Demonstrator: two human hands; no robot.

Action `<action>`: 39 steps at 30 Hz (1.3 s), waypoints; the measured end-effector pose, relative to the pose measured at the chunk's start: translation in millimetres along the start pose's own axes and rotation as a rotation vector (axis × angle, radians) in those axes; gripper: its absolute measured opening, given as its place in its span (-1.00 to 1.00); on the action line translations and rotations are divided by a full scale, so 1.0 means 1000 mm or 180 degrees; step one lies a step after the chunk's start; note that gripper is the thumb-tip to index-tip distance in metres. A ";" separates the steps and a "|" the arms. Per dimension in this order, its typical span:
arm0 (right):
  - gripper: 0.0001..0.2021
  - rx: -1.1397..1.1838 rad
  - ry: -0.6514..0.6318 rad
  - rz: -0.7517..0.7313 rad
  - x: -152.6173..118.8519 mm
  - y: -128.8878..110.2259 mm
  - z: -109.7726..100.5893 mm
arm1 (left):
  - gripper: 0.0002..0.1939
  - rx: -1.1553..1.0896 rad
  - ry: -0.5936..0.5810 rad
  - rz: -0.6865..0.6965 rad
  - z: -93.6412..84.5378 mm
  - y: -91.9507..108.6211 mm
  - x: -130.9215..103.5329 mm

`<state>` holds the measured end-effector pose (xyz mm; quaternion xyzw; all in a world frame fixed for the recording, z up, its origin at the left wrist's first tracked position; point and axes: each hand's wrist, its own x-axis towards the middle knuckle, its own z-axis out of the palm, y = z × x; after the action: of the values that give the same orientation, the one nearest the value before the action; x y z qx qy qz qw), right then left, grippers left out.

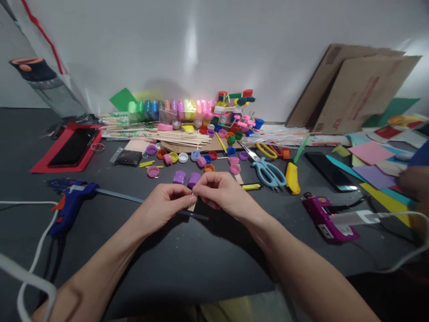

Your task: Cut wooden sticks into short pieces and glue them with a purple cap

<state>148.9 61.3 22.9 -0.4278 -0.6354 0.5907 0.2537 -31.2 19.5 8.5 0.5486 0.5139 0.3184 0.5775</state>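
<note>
Both hands meet over the middle of the dark table. My left hand [166,202] pinches a small piece of pale wooden sticks [192,207] between thumb and fingers. On the same piece my right hand [219,190] closes its fingertips from the right, hiding most of it. Just beyond the fingers stand two purple tubs, one purple tub [179,177] to the left and another purple tub [193,179] nearer the right hand. A clear glue stick [120,195] runs from the back of the blue glue gun [72,201] and passes under my left hand.
Scissors [268,172], a yellow cutter [292,178] and a purple power adapter [330,219] lie to the right. Several coloured caps [182,157] and wooden sticks [182,138] lie behind my hands. A phone [73,147] rests at left. Another person's hand [414,183] shows at the right edge.
</note>
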 end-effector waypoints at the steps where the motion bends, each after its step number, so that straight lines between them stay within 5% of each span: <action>1: -0.78 -0.0027 -0.0012 -0.0014 0.000 0.000 0.000 | -0.74 0.0011 0.0021 0.0015 0.000 0.000 0.000; 7: -0.75 -0.0549 0.0005 -0.0204 0.000 0.001 0.002 | -0.74 0.0160 0.0339 0.0221 -0.002 0.000 0.002; 14: -0.83 -0.1887 0.0149 -0.0730 -0.015 0.002 0.013 | -0.77 0.0537 0.1459 0.0619 -0.013 0.006 0.002; 21: -0.83 -0.2185 0.0503 -0.0991 -0.020 0.002 0.016 | -0.65 0.0678 0.0972 0.0609 0.004 0.002 0.001; 24: -0.76 -0.2295 0.0571 -0.0987 -0.019 0.000 0.003 | -0.68 0.1037 0.0967 0.0697 0.002 0.003 -0.001; 29: -0.78 -0.3116 0.0672 -0.0636 -0.032 -0.002 -0.042 | -0.70 0.1731 0.1525 0.0714 -0.015 0.001 0.000; 33: -0.61 -0.3678 0.0353 -0.0351 -0.055 0.007 -0.072 | -0.66 0.1940 0.1526 0.0691 -0.017 -0.003 0.004; 39: -0.46 -0.3988 0.0271 -0.0298 -0.080 0.023 -0.074 | -0.66 0.1974 0.1464 0.0736 -0.013 -0.002 0.003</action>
<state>256.4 32.2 28.3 -0.4900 -0.8683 0.0771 0.0057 -42.9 25.4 7.3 0.6654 0.6364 0.3255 0.2149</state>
